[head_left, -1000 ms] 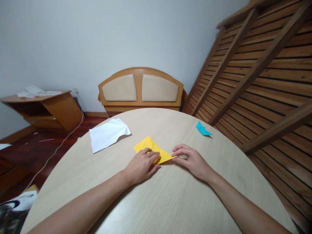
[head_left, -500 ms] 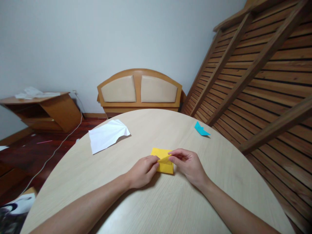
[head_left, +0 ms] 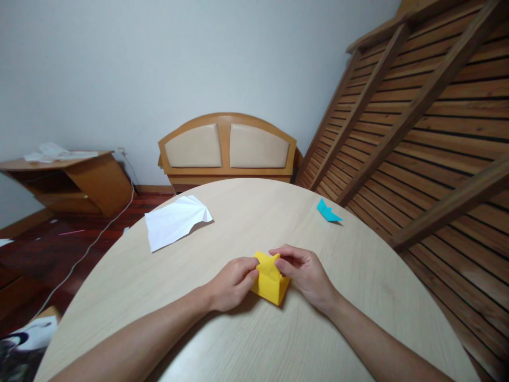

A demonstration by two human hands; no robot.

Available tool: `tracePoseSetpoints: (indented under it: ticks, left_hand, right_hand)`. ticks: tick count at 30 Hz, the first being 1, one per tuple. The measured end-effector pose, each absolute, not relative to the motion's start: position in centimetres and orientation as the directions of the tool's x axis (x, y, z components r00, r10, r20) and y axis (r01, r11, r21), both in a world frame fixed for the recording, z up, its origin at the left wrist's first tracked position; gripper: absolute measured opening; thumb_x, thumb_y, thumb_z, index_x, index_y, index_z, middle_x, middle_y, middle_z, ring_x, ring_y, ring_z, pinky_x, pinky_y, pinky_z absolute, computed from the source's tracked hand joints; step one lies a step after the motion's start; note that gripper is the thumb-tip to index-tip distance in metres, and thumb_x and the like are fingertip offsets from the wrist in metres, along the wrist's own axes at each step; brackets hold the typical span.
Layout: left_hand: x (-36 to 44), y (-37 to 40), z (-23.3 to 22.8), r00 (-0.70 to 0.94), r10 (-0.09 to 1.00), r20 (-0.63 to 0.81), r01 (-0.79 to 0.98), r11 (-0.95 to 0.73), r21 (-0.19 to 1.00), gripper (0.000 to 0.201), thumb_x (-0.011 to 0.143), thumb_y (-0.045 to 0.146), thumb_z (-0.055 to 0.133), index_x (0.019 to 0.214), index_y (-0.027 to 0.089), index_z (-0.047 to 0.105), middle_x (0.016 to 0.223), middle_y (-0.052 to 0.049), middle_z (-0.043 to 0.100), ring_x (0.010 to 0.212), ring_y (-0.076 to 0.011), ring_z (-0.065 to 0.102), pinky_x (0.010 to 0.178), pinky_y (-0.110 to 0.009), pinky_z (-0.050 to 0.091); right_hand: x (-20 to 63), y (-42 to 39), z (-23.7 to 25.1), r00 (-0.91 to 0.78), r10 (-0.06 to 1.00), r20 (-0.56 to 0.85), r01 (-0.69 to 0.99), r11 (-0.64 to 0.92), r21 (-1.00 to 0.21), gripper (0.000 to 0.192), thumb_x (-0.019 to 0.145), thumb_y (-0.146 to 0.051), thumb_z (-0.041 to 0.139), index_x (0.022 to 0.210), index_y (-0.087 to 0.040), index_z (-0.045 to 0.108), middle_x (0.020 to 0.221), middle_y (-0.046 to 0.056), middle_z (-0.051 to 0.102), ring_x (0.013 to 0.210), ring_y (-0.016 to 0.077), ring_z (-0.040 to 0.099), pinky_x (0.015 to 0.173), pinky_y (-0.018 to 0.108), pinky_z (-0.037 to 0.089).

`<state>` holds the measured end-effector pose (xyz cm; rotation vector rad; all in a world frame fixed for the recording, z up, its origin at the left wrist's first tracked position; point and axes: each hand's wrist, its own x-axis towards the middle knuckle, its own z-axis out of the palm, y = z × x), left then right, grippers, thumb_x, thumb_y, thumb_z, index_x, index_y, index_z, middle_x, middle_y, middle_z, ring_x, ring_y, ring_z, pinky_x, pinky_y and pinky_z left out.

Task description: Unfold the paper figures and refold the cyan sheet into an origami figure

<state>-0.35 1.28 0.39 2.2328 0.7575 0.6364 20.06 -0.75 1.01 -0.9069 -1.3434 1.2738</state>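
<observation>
The fingertips of the left hand (head_left: 234, 280) were pinched narrowly on the near-left edge of a folded yellow paper (head_left: 269, 281), while the thumb and forefinger of the right hand (head_left: 304, 271) were closed on a small flap raised at its top. The paper was held between the two hands, low over the round pale wooden table (head_left: 254, 339), roughly at the middle of the tabletop; whether its lower corner touched the wood could not be told. It was seen puffed into a pocket-like shape, its point turned toward the wearer.

By the look of it, a flap was being drawn open and shaped. Such a step would be judged best done with the pinches kept close to the crease, the pull kept light and even on both sides, and the layers kept aligned so that the thin paper was not torn or skewed; pressing the fold flat against the table would likely give a sharper line.

Farther out, a creased white sheet (head_left: 175, 222) was laid well apart to the left, and a small blue paper figure (head_left: 327, 211) near the far-right rim. Beyond the table a padded wooden headboard (head_left: 227, 148) was stood against the wall.
</observation>
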Motion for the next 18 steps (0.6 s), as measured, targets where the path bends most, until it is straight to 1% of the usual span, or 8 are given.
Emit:
tracePoseSetpoints:
  ticks: [4,7,11,16,18]
  left_hand:
    - [-0.4,1.2,0.4,0.712,0.667,0.218,0.351,-0.608,0.712,0.039,0.102,0.040,0.028,0.082,0.018,0.054,0.078,-0.004,0.061,0.071,-0.0157,0.053,0.071,-0.029,0.045]
    - [-0.5,1.1,0.2,0.700,0.674,0.237,0.342,-0.607,0.717,0.040,0.102,0.045,0.032,0.085,0.017,0.057,0.078,-0.004,0.061,0.071,-0.0159,0.054,0.071,-0.029,0.046]
    - [-0.4,0.7,0.2,0.645,0.704,0.296,0.242,-0.556,0.795,0.031,0.099,0.044,0.046,0.098,0.016,0.061,0.085,-0.005,0.066,0.074,-0.0155,0.057,0.070,-0.027,0.046]
    - [0.0,0.3,0.9,0.616,0.729,0.299,0.156,-0.485,0.861,0.027,0.098,0.039,0.053,0.092,0.014,0.063,0.083,-0.004,0.066,0.073,-0.0141,0.056,0.070,-0.026,0.045]
    - [0.1,0.3,1.3,0.614,0.735,0.287,0.130,-0.453,0.882,0.028,0.098,0.039,0.053,0.092,0.014,0.064,0.083,-0.004,0.066,0.074,-0.0140,0.056,0.070,-0.026,0.045]
  right_hand:
    - [20.0,-1.0,1.3,-0.258,0.950,0.176,-0.127,0.147,-0.981,0.032,0.075,-0.051,0.080,0.089,-0.023,0.076,0.081,0.002,0.067,0.071,0.0149,0.059,0.067,0.028,0.048]
    - [19.9,-1.2,1.5,-0.284,0.943,0.176,-0.135,0.142,-0.981,0.031,0.075,-0.051,0.080,0.085,-0.022,0.074,0.077,0.001,0.065,0.069,0.0143,0.057,0.065,0.028,0.047]
    - [19.6,-1.3,1.5,-0.304,0.936,0.178,-0.148,0.138,-0.979,0.028,0.077,-0.049,0.079,0.084,-0.022,0.073,0.081,0.001,0.067,0.076,0.0163,0.060,0.071,0.029,0.049]
    - [19.6,-1.4,1.3,-0.331,0.920,0.210,-0.171,0.160,-0.972,0.024,0.078,-0.045,0.079,0.084,-0.023,0.073,0.082,0.001,0.067,0.077,0.0161,0.059,0.071,0.028,0.048]
    - [19.7,-1.5,1.4,-0.350,0.910,0.222,-0.178,0.168,-0.970,0.024,0.079,-0.046,0.079,0.088,-0.024,0.074,0.085,0.002,0.067,0.079,0.0161,0.060,0.073,0.029,0.048]
